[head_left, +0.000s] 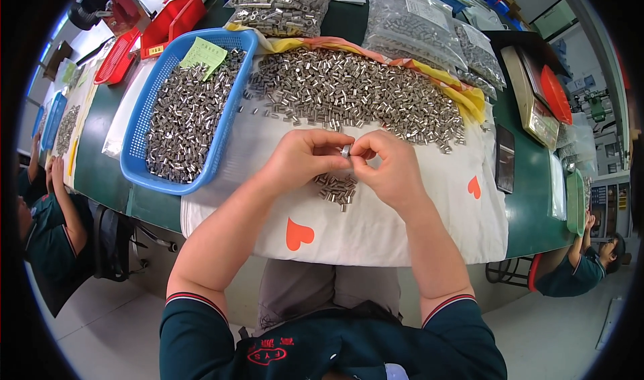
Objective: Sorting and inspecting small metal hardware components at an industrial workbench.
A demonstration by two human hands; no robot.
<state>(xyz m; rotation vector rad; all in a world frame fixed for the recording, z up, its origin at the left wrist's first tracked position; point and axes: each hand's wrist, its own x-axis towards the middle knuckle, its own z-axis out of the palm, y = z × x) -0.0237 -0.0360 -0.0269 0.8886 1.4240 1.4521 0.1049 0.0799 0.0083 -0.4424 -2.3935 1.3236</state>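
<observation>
Between the fingertips of both hands, a small shiny metal sleeve is pinched above the cloth. My left hand closes on its left side with thumb and forefinger. From the other side my right hand pinches it too, fingers curled. Just below the hands lies a little heap of metal sleeves on the white cloth. Beyond the hands spreads a large pile of the same short sleeves. To the left, a blue perforated basket is full of them, with a pale green paper note on top.
Clear bags of metal parts and more filled bags stand at the back. Red bins are at back left. A dark phone-like slab lies right of the cloth. Co-workers sit at left and right.
</observation>
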